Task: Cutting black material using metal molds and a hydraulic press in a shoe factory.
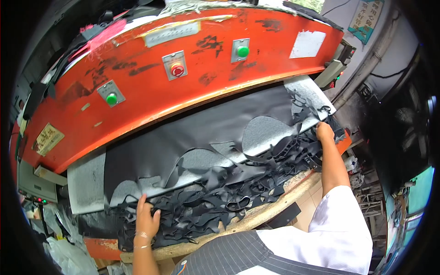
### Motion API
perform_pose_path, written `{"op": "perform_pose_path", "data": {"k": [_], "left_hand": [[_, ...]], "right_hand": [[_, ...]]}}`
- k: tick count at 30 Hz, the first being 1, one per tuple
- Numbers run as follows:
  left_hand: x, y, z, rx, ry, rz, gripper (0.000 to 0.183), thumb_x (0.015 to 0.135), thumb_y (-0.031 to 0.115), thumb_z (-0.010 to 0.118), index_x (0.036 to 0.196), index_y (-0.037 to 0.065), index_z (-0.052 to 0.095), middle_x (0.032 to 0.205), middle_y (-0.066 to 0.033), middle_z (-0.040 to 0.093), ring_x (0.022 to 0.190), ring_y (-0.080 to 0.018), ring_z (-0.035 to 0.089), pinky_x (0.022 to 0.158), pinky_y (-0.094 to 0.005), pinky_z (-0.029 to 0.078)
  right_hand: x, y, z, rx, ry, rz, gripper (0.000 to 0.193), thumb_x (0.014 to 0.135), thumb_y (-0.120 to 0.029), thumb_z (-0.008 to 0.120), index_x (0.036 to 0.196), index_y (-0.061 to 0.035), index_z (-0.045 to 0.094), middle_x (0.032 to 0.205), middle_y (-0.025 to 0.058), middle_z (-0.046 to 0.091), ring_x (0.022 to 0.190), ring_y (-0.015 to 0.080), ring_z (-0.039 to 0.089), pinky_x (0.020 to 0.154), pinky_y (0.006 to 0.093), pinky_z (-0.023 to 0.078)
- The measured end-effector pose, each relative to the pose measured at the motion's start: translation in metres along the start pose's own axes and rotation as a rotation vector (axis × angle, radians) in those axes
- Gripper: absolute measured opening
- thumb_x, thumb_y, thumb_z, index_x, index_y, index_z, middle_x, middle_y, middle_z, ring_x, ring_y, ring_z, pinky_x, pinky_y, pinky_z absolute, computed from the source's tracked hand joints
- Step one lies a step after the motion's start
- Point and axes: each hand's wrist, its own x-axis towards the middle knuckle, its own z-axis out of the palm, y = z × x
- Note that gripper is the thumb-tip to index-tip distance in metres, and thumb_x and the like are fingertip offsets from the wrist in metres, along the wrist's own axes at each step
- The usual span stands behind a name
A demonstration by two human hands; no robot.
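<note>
The black leather-like sheet (197, 133) lies lengthwise left-to-right on the pale board (86, 183), beyond the left hand (146, 222), thumb spread at the board's front edge, and the well-separated right hand (325, 131), whose grip I cannot discern.

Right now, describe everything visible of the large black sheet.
The black sheet is smooth, faintly shiny and leather-like. It lies mostly flat on the pale grey bed, its far side at the lower edge of the red machine. Rounded pieces are missing along its ragged near edge, beside black scraps. Whether the left hand or right hand touches it is unclear.
</note>
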Motion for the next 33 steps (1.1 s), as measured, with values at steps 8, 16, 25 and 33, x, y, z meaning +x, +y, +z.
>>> {"op": "perform_pose_path", "data": {"k": [8, 16, 25, 33], "left_hand": [[0.056, 0.059, -0.015, 0.172, 0.015, 0.106, 0.060, 0.077, 0.020, 0.071, 0.131, 0.006, 0.048, 0.143, -0.0198, 0.039, 0.136, -0.0378, 0.033, 0.111, -0.0473, 0.022], [0.118, 0.074, 0.055, 0.442, -0.096, -0.100, 0.066, 0.085, 0.046, 0.059, 0.144, 0.022, 0.040, 0.157, -0.0097, 0.022, 0.146, -0.0337, 0.011, 0.106, -0.0698, 0.010], [0.044, 0.028, 0.038, 0.507, -0.010, -0.125, 0.084, 0.078, 0.040, 0.067, 0.149, 0.014, 0.029, 0.157, -0.0178, 0.015, 0.143, -0.0437, 0.009, 0.112, -0.0596, 0.012], [-0.020, 0.032, 0.030, 0.307, -0.309, -0.114, 0.080, 0.085, 0.055, 0.059, 0.146, 0.009, 0.034, 0.153, -0.0185, 0.028, 0.143, -0.0344, 0.023, 0.114, -0.0483, 0.020]], "right_hand": [[-0.040, -0.037, -0.011, 0.235, 0.225, -0.482, 0.034, 0.082, -0.031, 0.069, 0.109, -0.0093, 0.067, 0.110, 0.0136, 0.065, 0.106, 0.0320, 0.060, 0.092, 0.0438, 0.046], [-0.096, -0.065, -0.027, 0.244, 0.378, -0.928, 0.036, 0.076, -0.028, 0.073, 0.107, -0.0101, 0.066, 0.107, 0.0075, 0.063, 0.105, 0.0273, 0.058, 0.094, 0.0423, 0.040], [-0.107, 0.095, -0.008, 0.213, 0.002, -0.347, 0.056, 0.082, -0.048, 0.065, 0.123, -0.0095, 0.060, 0.121, 0.0176, 0.058, 0.115, 0.0337, 0.054, 0.098, 0.0439, 0.038], [-0.106, 0.065, -0.041, 0.020, -0.190, -0.396, 0.077, 0.064, -0.046, 0.076, 0.129, -0.0113, 0.056, 0.121, 0.0138, 0.057, 0.117, 0.0357, 0.049, 0.103, 0.0490, 0.032]]}}
